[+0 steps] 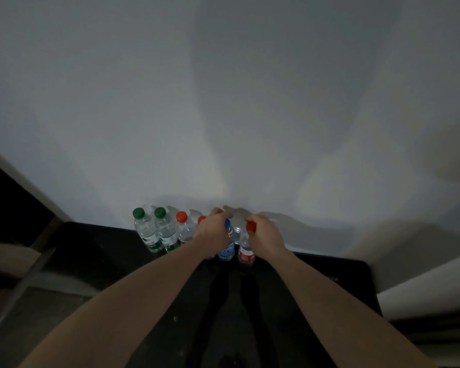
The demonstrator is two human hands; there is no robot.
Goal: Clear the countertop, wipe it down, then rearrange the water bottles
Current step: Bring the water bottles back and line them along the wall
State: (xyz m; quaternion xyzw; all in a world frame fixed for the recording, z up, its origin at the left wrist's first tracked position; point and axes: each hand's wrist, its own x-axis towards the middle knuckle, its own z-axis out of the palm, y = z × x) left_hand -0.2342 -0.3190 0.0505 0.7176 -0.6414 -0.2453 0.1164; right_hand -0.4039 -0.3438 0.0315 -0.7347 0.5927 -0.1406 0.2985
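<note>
Wall: the plain white wall (223,102) is the landmark — every bottle stands in one row at its foot.
Desk: the dark, glossy black desk (329,274) runs out from the wall; its top looks bare apart from the bottles, so clearing and wiping seem done and the rearranging is in hand.
Left hand: the left hand (213,229) reaches to the wall, its fingers curled over the top of the clear plastic bottle with blue cap and blue label (227,248).
Right hand: the right hand (266,235) grips the clear plastic bottle with red cap and red label (246,251) round its neck, fingers closed just under the cap.
Green pair: two clear bottles with green caps and green labels (154,232) stand furthest left along the wall, touching.
Red-capped pair: two clear red-capped bottles (185,229) stand between the green pair and the left hand — the nearer one mostly hidden.
Doing it well: lift each bottle straight up before shifting it, since neighbours stand close; set bases flat, caps level with the row.
</note>
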